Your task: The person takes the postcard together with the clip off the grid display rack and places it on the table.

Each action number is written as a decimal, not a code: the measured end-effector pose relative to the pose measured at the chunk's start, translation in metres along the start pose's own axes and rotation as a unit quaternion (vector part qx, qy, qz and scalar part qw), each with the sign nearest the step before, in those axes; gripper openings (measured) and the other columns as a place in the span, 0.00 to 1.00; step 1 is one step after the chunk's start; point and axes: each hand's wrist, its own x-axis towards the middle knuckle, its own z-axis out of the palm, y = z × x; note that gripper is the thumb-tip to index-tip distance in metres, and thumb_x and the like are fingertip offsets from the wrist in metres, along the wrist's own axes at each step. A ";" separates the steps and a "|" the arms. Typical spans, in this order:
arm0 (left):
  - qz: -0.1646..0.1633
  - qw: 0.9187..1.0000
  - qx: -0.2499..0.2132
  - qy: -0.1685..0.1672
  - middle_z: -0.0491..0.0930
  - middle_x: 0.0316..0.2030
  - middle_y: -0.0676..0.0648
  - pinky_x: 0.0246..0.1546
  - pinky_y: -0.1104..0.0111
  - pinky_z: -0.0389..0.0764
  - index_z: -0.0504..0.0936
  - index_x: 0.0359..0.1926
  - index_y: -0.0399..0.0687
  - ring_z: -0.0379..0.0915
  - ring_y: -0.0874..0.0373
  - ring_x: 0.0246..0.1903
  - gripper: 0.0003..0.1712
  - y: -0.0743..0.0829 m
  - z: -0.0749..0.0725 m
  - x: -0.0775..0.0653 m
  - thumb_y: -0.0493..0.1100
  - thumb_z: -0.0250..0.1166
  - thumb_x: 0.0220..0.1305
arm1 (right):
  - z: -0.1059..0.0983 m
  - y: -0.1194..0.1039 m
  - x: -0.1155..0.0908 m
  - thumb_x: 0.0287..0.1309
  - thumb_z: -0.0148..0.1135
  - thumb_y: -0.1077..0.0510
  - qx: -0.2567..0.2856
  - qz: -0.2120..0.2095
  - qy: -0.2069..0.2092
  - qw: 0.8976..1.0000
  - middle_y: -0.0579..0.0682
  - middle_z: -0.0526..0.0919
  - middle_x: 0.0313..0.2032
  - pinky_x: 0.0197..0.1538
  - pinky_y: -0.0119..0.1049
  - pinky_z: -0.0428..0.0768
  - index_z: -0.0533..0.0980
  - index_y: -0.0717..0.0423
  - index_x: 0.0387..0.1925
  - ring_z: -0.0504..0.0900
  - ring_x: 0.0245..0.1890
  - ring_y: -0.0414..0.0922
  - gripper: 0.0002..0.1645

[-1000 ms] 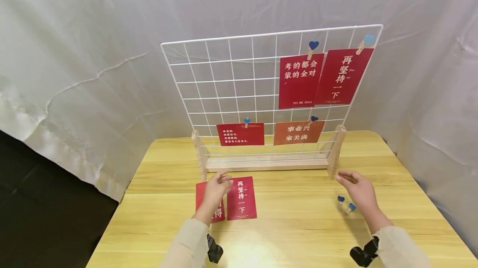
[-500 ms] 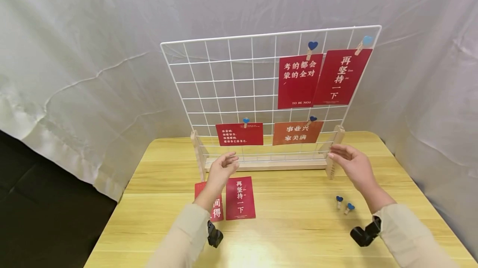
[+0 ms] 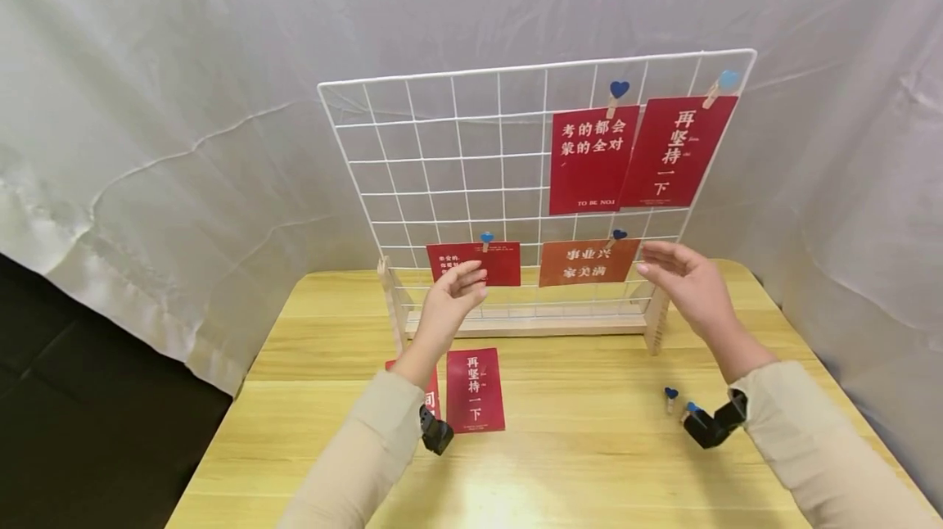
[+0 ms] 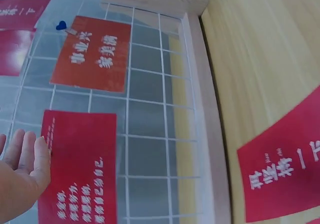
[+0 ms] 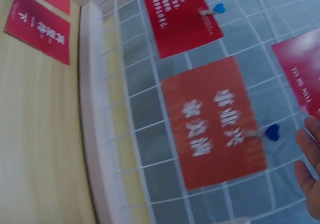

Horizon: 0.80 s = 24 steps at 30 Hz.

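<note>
My left hand (image 3: 447,304) is raised in front of the lower left red card (image 3: 504,265), covering part of its text. It holds nothing, its fingers loosely bent. Near the orange card (image 3: 585,262), just to its right, my right hand (image 3: 696,287) hangs in the air with nothing in it. Both cards are clipped to a white wire grid (image 3: 442,160) by heart-topped clothespins, a light blue one (image 3: 486,239) and a dark blue one (image 5: 271,132). Higher on the grid hang two taller red cards, a left one (image 3: 589,173) and a right one (image 3: 674,152).
A dark red card (image 3: 475,398) lies on the wooden table (image 3: 575,406), beside another red card (image 3: 430,400) partly hidden by my left arm. Two loose heart clothespins lie at the right; one (image 3: 670,398) shows fully. The grid stands on a wooden base (image 3: 530,326).
Both hands have risen from low over the table to the height of the lower row of cards. The cards and clothespins have stayed where they were.
</note>
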 end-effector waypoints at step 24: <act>0.060 0.998 0.022 -0.013 0.71 0.50 0.48 0.53 0.68 0.63 0.70 0.54 0.46 0.63 0.54 0.52 0.26 0.046 0.047 0.051 0.34 0.62 0.51 | -0.016 -0.086 0.055 0.50 0.59 0.51 0.014 -0.056 0.042 0.997 0.52 0.69 0.53 0.51 0.35 0.69 0.67 0.53 0.55 0.66 0.53 0.47 0.29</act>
